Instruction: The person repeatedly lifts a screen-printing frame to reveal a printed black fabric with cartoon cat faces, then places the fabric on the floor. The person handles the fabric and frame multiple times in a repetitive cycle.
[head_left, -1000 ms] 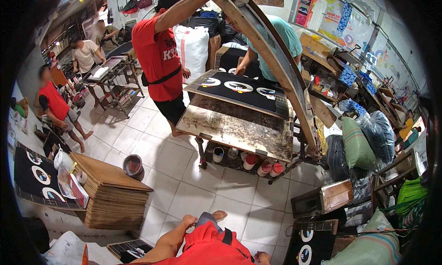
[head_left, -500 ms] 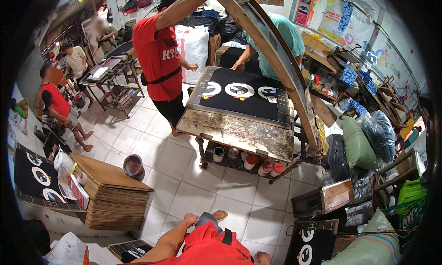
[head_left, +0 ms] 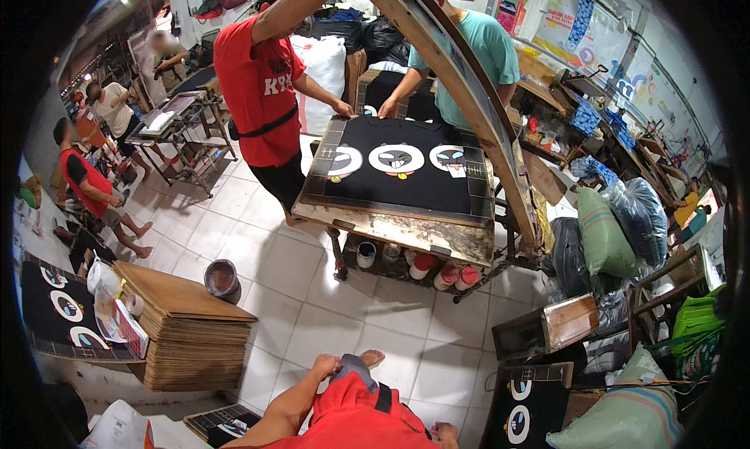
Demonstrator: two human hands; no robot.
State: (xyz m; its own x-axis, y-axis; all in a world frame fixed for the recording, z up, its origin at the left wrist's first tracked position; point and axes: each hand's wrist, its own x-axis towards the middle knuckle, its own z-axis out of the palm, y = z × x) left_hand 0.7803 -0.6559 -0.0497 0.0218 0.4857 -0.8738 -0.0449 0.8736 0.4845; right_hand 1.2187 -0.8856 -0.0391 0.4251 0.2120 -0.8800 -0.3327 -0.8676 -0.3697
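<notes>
My left hand (head_left: pixel 326 365) lies at the edge of my grey shorts (head_left: pixel 357 368), its fingers curled in; whether it pinches anything is too small to see. My right hand (head_left: pixel 444 433) hangs beside my red shirt (head_left: pixel 359 418) with fingers bent, and what they may hold is hidden. Ahead, on a worn printing table, a black fabric panel (head_left: pixel 400 168) with three white cartoon eye-like prints lies on a dark board. A co-worker in red (head_left: pixel 262 97) holds up a hinged wooden frame (head_left: pixel 469 105) and touches the board's far edge. Another in teal (head_left: pixel 480 58) reaches to the panel.
A stack of brown boards (head_left: pixel 195 324) stands at the left, near a dark bucket (head_left: pixel 223 279). Paint pots (head_left: pixel 422 266) sit under the table. Green sacks (head_left: pixel 605 234) and a wooden box (head_left: pixel 547 326) crowd the right. Another printed panel (head_left: pixel 519 410) lies at lower right.
The co-worker in red has brought a hand onto the board's far corner. The person in teal has straightened somewhat, head now partly visible. My hands stay nearly in place; the view has shifted slightly.
</notes>
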